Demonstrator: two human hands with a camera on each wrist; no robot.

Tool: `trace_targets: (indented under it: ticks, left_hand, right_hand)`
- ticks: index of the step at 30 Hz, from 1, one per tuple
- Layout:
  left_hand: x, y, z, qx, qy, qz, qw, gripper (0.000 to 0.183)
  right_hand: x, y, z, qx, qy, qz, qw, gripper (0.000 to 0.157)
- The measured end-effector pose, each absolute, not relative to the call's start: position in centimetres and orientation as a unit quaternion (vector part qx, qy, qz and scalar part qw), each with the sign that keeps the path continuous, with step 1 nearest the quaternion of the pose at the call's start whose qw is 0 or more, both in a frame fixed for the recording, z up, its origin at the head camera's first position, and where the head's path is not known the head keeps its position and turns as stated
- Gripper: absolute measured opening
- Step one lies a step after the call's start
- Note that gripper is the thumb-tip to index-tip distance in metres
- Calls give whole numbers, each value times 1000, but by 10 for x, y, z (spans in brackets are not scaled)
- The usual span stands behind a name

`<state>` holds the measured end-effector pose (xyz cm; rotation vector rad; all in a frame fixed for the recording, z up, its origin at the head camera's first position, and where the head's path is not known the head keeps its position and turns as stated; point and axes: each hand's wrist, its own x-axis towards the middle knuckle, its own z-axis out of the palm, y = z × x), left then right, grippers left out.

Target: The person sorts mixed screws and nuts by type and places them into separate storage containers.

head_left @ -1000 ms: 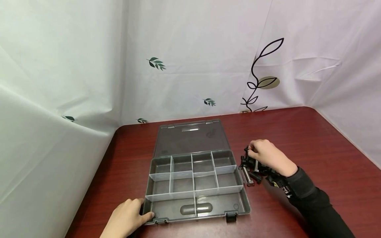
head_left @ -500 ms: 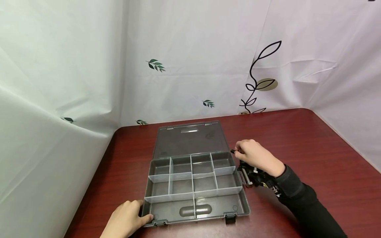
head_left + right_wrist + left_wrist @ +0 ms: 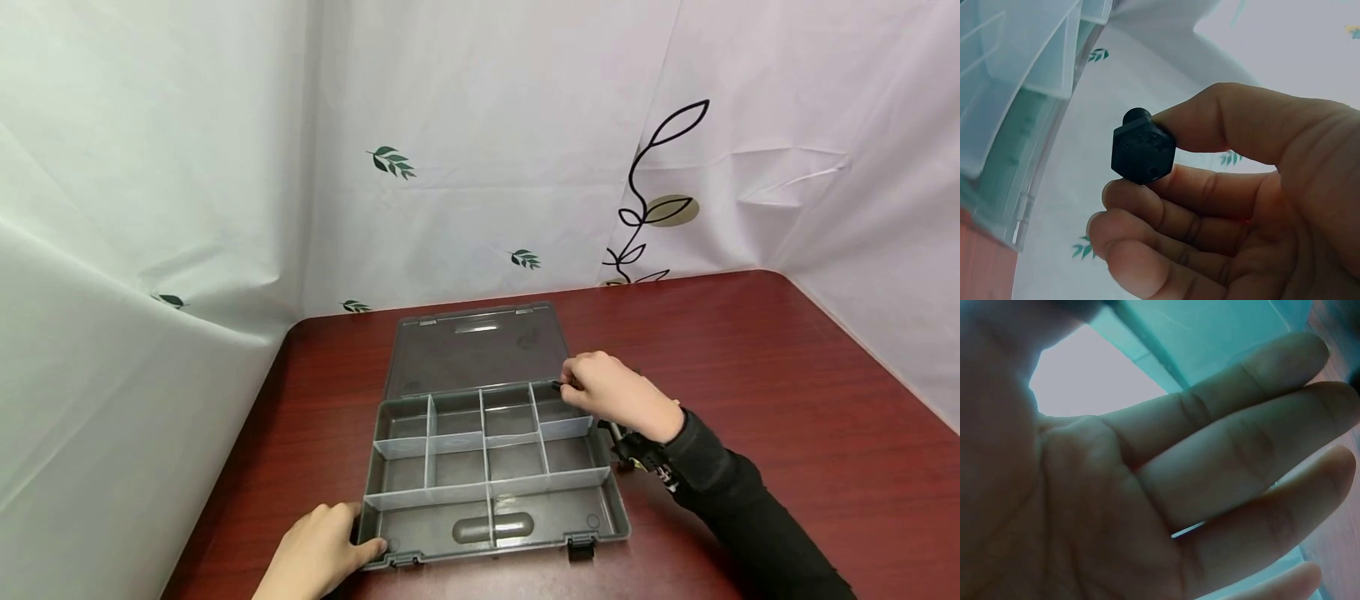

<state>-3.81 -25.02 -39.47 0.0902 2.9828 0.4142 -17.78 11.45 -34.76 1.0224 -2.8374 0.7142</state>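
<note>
A grey plastic compartment box [image 3: 423, 527] lies on the table with its lid [image 3: 472, 354] folded back flat. Between thumb and forefinger, my right hand [image 3: 618, 396] pinches a black hex bolt [image 3: 1143, 152], its head facing the right wrist camera. In the head view this hand is over the box's back right compartment, and only a dark end of the bolt shows. My left hand [image 3: 318, 542] rests at the front left corner, thumb on the rim; its fingers [image 3: 1229, 456] extend nearly straight along the side in the left wrist view.
White dividers [image 3: 487, 450] split the box into several compartments. To its right lie more bolts [image 3: 617, 433], mostly hidden under the right wrist. A black latch [image 3: 581, 548] juts from the front edge. White patterned cloth [image 3: 465, 217] hangs around the red-brown table [image 3: 735, 350].
My right hand has lifted a black bolt from the pile and moved left to the box's back right compartment. The left hand has stayed at the corner.
</note>
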Motion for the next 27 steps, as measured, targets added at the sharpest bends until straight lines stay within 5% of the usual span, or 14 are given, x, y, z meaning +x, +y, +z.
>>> trace_targets:
  ticks: [27]
  left_hand:
    - [-39, -249, -393, 23, 990, 120, 75, 36]
  right_hand:
    - [-171, 57, -340, 412, -888, 205, -5, 23]
